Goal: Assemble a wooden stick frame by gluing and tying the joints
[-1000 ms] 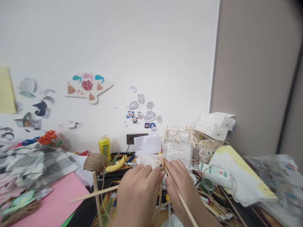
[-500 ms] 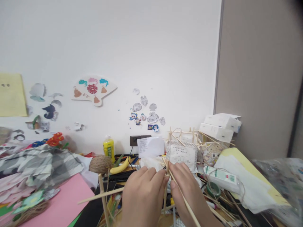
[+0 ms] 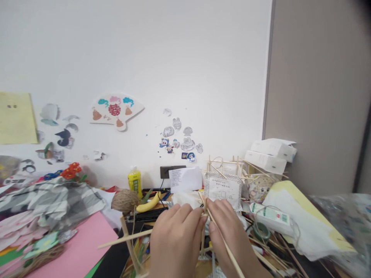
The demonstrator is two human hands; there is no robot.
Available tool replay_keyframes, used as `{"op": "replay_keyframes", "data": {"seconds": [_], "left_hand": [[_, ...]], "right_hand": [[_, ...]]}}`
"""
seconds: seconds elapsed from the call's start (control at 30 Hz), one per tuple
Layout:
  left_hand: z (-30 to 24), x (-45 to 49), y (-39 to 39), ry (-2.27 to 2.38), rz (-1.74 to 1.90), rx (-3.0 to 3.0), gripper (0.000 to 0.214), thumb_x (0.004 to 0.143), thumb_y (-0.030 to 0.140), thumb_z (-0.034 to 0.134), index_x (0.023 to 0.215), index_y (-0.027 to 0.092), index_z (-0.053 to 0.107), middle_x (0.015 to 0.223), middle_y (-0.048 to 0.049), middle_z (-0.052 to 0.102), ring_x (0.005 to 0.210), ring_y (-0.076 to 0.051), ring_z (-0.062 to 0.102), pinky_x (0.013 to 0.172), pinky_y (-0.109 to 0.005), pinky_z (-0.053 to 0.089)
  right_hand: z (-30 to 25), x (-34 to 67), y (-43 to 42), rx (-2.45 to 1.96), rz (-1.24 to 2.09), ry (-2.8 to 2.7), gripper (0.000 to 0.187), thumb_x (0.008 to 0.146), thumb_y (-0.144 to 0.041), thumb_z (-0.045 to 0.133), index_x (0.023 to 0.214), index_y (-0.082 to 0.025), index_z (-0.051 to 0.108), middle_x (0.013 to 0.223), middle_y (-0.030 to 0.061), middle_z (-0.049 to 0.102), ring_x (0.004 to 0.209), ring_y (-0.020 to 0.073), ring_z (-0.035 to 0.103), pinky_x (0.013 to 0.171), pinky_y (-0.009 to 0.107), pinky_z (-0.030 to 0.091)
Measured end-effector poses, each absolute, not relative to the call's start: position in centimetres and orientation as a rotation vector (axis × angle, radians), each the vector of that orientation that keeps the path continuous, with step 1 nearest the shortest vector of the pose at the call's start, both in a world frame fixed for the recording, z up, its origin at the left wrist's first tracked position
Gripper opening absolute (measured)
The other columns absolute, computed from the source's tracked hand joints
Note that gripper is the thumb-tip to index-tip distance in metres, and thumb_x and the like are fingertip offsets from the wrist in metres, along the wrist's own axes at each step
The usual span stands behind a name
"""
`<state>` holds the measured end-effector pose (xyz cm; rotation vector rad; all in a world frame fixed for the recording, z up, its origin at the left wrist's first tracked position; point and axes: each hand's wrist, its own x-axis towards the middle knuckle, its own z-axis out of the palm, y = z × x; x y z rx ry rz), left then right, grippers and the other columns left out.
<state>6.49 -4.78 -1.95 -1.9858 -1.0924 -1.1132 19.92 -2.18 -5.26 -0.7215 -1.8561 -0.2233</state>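
Note:
My left hand (image 3: 175,235) and my right hand (image 3: 227,231) are close together at the lower middle, both with curled fingers. A thin wooden stick (image 3: 232,256) slants under my right fingers, its upper end reaching the spot where the fingertips meet. From my left fist another wooden stick (image 3: 124,238) sticks out to the left. It crosses an upright stick (image 3: 129,247), with twine (image 3: 133,222) hanging close by. The sticks look like parts of one frame, but my hands hide the joint between them.
A ball of twine (image 3: 125,200), a yellow banana (image 3: 148,204) and a yellow bottle (image 3: 135,182) lie or stand behind my left hand. Right of my hands are green tape (image 3: 261,230) and a white packet (image 3: 271,219). Pink paper (image 3: 89,247) and checked cloth (image 3: 55,202) cover the left.
The view has turned slightly left, so the wall and table things sit a little further right. The upright stick at the left leans more. Both hands keep their hold.

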Motion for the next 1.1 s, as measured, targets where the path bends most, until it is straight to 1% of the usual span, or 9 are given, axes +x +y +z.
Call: {"op": "replay_keyframes", "data": {"seconds": [0.1,0.23,0.33,0.43,0.63,0.77,0.97,1.1], "left_hand": [[-1.9,6.6,-4.8,-1.062,-1.146,-1.970,0.018,0.086,0.018,0.048,0.075,0.020,0.062,0.061,0.0003,0.057,0.057,-0.018,0.051,0.055,-0.030,0.034],[-1.9,6.7,-4.9,-1.037,-1.148,-1.941,0.018,0.085,0.017,0.048,0.074,0.020,0.062,0.059,0.0006,0.057,0.055,-0.018,0.050,0.054,-0.031,0.034],[-1.8,6.7,-5.1,-1.018,-1.148,-1.933,0.016,0.086,0.018,0.048,0.078,0.020,0.062,0.062,0.0002,0.060,0.056,-0.018,0.050,0.054,-0.031,0.033],[-1.8,6.7,-5.2,-1.012,-1.173,-1.950,0.015,0.086,0.018,0.048,0.081,0.020,0.062,0.065,-0.0005,0.063,0.058,-0.019,0.051,0.055,-0.031,0.032],[-1.7,6.8,-5.1,-1.039,-1.224,-1.962,0.014,0.086,0.018,0.048,0.085,0.019,0.061,0.071,-0.0014,0.066,0.062,-0.020,0.055,0.056,-0.032,0.032],[-1.6,7.0,-5.2,-1.039,-1.223,-1.948,0.014,0.086,0.019,0.048,0.080,0.019,0.062,0.071,-0.0020,0.067,0.062,-0.020,0.056,0.056,-0.032,0.032],[-1.9,6.9,-5.4,-1.015,-1.193,-1.914,0.011,0.085,0.021,0.051,0.081,0.018,0.061,0.072,-0.0020,0.067,0.063,-0.019,0.057,0.056,-0.032,0.032],[-1.9,7.0,-5.4,-1.027,-1.195,-1.907,0.012,0.086,0.021,0.050,0.082,0.018,0.062,0.071,-0.0016,0.066,0.063,-0.019,0.056,0.056,-0.032,0.032]], "right_hand": [[-5.3,19.9,-2.1,-0.710,-0.209,-1.854,0.042,0.085,-0.009,0.031,0.125,-0.015,0.042,0.092,0.0086,0.056,0.085,0.0254,0.049,0.073,0.039,0.041],[-5.0,19.9,-2.3,-0.692,-0.207,-1.851,0.044,0.084,-0.009,0.032,0.127,-0.014,0.041,0.092,0.0087,0.054,0.086,0.0253,0.048,0.073,0.038,0.041],[-4.6,20.0,-2.8,-0.724,-0.128,-1.868,0.042,0.084,-0.010,0.032,0.126,-0.013,0.042,0.095,0.0095,0.051,0.088,0.0250,0.046,0.074,0.040,0.042],[-4.3,20.0,-3.2,-0.736,-0.114,-1.892,0.045,0.083,-0.009,0.033,0.127,-0.012,0.040,0.100,0.0108,0.050,0.091,0.0251,0.045,0.076,0.041,0.042],[-3.7,19.7,-3.6,-0.726,-0.133,-1.869,0.046,0.081,-0.007,0.033,0.125,-0.012,0.041,0.094,0.0098,0.050,0.086,0.0239,0.045,0.072,0.040,0.043],[-3.7,19.7,-3.8,-0.742,-0.090,-1.872,0.045,0.082,-0.009,0.032,0.126,-0.012,0.042,0.094,0.0097,0.050,0.086,0.0240,0.045,0.072,0.041,0.043],[-4.0,19.6,-4.1,-0.770,-0.067,-1.786,0.042,0.087,-0.016,0.031,0.128,-0.018,0.041,0.104,0.0101,0.046,0.096,0.0252,0.044,0.079,0.043,0.041],[-4.2,19.6,-4.2,-0.772,-0.050,-1.758,0.043,0.087,-0.015,0.033,0.129,-0.018,0.042,0.112,0.0108,0.044,0.104,0.0259,0.043,0.086,0.045,0.039]]}}
